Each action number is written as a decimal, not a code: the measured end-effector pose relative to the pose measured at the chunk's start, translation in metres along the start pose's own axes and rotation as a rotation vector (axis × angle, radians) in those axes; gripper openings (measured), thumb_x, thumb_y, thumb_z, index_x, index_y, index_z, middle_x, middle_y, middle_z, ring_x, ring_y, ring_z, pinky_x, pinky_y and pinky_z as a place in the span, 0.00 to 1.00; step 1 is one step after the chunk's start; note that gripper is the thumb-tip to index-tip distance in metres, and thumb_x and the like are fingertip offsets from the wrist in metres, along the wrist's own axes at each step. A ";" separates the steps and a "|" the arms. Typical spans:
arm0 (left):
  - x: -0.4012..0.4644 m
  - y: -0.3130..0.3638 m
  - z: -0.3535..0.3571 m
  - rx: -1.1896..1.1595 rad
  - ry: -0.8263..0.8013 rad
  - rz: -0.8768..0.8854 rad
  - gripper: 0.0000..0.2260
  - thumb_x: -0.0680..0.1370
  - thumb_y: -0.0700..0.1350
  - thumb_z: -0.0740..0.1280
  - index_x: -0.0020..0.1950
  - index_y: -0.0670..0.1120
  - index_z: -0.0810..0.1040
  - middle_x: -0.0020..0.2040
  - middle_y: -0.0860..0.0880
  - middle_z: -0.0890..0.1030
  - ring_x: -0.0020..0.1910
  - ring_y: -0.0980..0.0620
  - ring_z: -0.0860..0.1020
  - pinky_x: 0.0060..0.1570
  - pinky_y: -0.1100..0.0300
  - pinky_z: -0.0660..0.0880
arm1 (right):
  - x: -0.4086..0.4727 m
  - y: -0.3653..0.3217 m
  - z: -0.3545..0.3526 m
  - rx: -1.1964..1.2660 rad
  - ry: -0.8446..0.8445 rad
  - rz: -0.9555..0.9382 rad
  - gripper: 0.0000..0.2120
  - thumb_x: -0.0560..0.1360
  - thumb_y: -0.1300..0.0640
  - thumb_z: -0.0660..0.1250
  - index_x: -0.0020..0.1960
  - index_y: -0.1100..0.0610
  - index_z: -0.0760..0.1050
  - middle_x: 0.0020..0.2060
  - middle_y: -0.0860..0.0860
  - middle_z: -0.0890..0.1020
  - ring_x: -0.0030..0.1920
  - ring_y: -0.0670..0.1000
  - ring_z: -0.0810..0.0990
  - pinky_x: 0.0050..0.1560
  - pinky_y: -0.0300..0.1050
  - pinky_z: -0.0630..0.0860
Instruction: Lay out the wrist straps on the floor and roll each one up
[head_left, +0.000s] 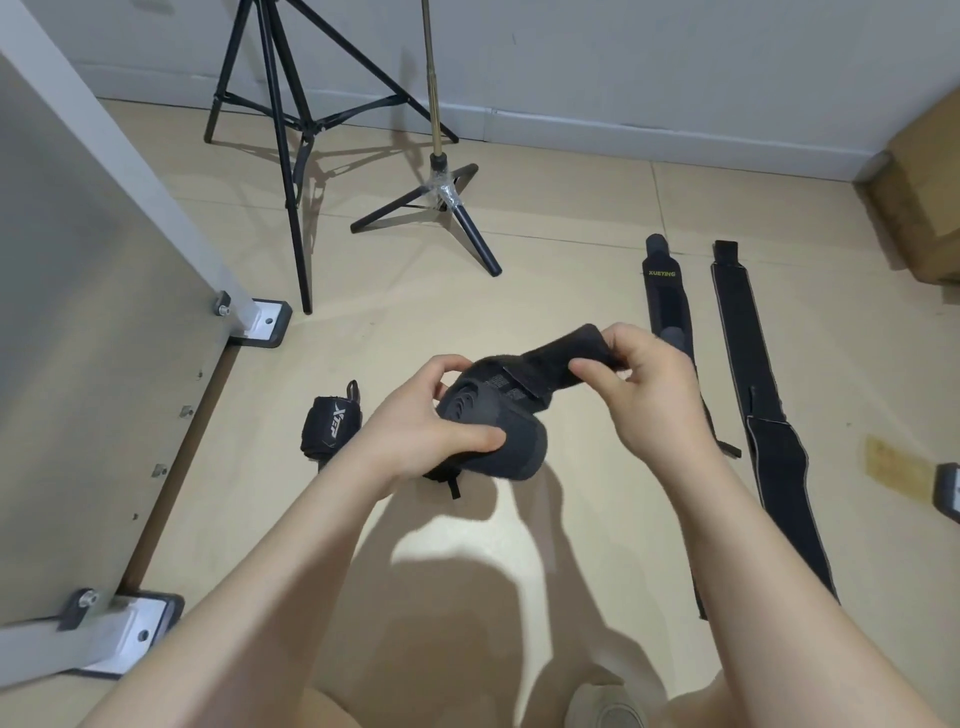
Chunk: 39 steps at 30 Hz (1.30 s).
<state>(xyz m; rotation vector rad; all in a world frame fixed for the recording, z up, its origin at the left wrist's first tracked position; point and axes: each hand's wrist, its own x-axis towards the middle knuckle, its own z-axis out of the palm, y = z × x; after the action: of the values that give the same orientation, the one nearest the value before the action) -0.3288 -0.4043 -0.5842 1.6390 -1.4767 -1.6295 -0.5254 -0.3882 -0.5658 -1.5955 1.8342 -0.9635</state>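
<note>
While the left hand (436, 421) grips a rolled strap (498, 431), right hand (649, 384) fingers (592, 371) pinch its loose tail; two flat straps (748, 384) lie just beyond them.

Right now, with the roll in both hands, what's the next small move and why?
Probably press the loose tail down onto the roll to close it. The left hand grips the wound roll, the right hand pinches the free end, and little of it remains unwound.

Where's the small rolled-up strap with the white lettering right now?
In the head view, the small rolled strap lies on the floor left of centre, just left of the left hand and right of the grey panel.
</note>
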 end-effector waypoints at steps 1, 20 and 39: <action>0.001 0.001 0.005 -0.016 0.045 0.015 0.28 0.59 0.52 0.74 0.57 0.63 0.71 0.46 0.56 0.74 0.45 0.52 0.80 0.49 0.50 0.79 | -0.002 -0.004 0.004 0.010 0.034 -0.048 0.07 0.73 0.63 0.69 0.38 0.57 0.74 0.32 0.43 0.74 0.35 0.37 0.72 0.36 0.29 0.66; 0.010 -0.003 0.001 -0.531 -0.033 -0.269 0.13 0.75 0.54 0.67 0.55 0.48 0.79 0.42 0.50 0.82 0.36 0.57 0.82 0.39 0.57 0.81 | -0.017 0.006 0.037 -0.089 -0.297 -0.289 0.03 0.73 0.67 0.67 0.42 0.61 0.75 0.66 0.53 0.74 0.62 0.51 0.75 0.54 0.47 0.75; 0.023 -0.003 -0.002 -0.594 -0.053 -0.104 0.22 0.71 0.41 0.73 0.64 0.47 0.72 0.52 0.45 0.83 0.49 0.45 0.83 0.52 0.49 0.79 | -0.002 0.006 0.033 0.529 -0.467 0.232 0.35 0.71 0.64 0.72 0.71 0.46 0.59 0.57 0.41 0.73 0.52 0.36 0.78 0.55 0.38 0.76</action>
<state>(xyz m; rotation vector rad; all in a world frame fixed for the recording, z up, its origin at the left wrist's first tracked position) -0.3311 -0.4237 -0.5970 1.3502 -0.8120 -1.9370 -0.5039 -0.3913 -0.5910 -1.1317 1.2725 -0.7974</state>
